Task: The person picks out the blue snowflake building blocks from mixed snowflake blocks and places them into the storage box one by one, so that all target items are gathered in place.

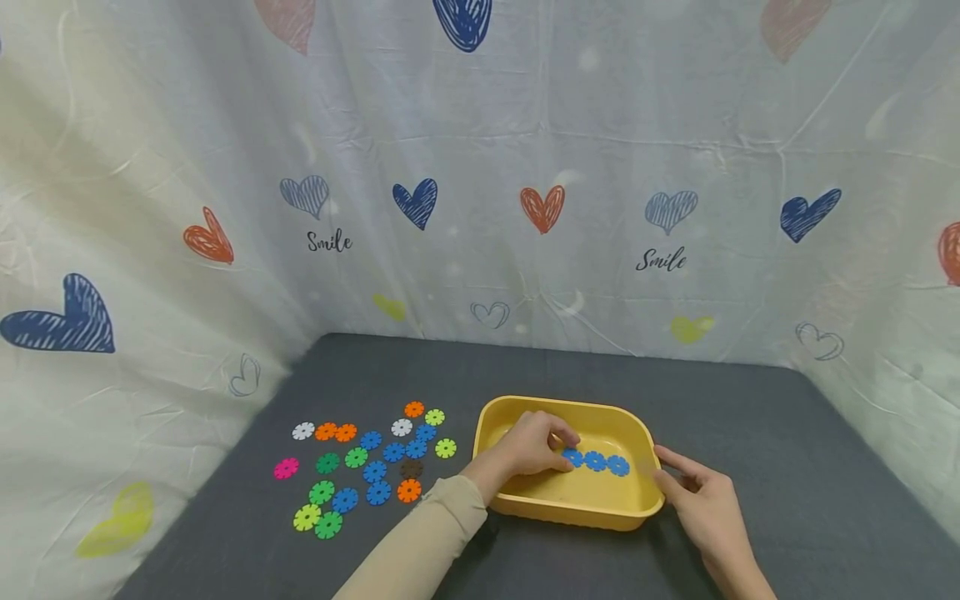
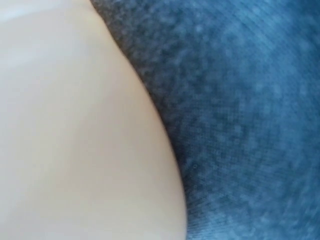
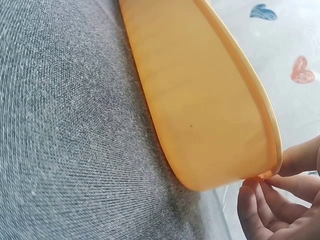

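Observation:
Inside the yellow basket (image 1: 555, 510), my left hand (image 1: 528, 446) has its thumb and fingertips at the left edge of a blue disc (image 1: 573, 457), pinching it. Two more blue discs (image 1: 595, 461) (image 1: 618, 465) extend to the right of it in a row, edge to edge. At the basket's right end, my right hand (image 1: 705, 504) grips the rim. The right wrist view has the basket's outer wall (image 3: 200, 100), with the right fingers (image 3: 272, 210) holding its rim at the corner. Only a blurred pale surface and dark cloth show in the left wrist view.
Loose notched discs in several colours lie on the dark cloth left of the basket, among them a pink one (image 1: 286, 468), a brown one (image 1: 411, 469) and a white one (image 1: 303, 431). A curtain (image 1: 465, 275) with printed hearts hangs behind and beside the dark table surface (image 1: 765, 433).

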`<action>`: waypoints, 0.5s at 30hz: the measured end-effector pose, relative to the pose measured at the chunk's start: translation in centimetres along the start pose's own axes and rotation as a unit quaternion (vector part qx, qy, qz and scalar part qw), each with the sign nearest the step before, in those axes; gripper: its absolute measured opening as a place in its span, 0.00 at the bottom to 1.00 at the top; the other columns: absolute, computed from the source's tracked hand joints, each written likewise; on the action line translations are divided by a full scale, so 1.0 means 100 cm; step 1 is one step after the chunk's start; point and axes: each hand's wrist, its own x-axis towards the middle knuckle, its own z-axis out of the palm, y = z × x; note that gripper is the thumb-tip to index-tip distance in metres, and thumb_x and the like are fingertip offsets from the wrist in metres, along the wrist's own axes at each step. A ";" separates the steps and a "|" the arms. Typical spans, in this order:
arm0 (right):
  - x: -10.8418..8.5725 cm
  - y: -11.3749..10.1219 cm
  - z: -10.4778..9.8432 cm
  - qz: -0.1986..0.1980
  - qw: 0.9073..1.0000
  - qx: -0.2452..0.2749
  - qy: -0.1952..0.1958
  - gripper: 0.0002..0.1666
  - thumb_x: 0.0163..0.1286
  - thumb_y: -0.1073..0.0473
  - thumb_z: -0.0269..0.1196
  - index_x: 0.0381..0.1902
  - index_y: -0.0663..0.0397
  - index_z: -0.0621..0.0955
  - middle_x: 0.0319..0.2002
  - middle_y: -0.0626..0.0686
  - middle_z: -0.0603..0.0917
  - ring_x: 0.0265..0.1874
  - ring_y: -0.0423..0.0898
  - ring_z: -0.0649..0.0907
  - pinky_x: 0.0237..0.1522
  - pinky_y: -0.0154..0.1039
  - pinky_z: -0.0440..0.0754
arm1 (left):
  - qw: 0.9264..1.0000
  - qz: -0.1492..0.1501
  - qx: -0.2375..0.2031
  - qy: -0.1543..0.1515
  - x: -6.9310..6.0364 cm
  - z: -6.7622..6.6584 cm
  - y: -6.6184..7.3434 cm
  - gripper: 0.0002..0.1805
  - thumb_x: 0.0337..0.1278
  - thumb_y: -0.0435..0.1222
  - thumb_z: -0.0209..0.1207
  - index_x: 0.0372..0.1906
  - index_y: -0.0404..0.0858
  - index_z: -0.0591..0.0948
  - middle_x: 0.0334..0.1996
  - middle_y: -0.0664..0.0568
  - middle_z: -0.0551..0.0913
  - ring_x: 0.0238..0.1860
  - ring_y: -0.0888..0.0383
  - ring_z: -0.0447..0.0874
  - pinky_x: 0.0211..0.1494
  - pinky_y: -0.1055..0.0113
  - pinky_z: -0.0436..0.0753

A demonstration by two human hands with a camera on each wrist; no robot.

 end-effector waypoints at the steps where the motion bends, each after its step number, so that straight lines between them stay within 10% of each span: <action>1: 0.000 0.000 0.000 0.001 1.000 0.000 0.001 0.28 0.70 0.59 0.64 0.66 0.60 0.75 0.34 0.54 0.84 0.29 0.48 0.75 0.23 0.36 0.73 | 1.000 0.001 -0.001 0.001 0.000 0.000 0.000 0.16 0.47 0.32 0.75 0.45 0.40 0.88 0.38 0.61 0.86 0.39 0.64 0.83 0.43 0.75 0.78; 15: 0.001 0.002 0.000 -0.005 1.000 -0.001 0.000 0.27 0.71 0.59 0.63 0.66 0.60 0.76 0.38 0.56 0.86 0.30 0.49 0.76 0.24 0.36 0.73 | 1.000 0.013 -0.002 0.007 -0.001 -0.001 0.001 0.20 0.45 0.33 0.76 0.48 0.38 0.86 0.39 0.56 0.86 0.37 0.64 0.80 0.41 0.74 0.78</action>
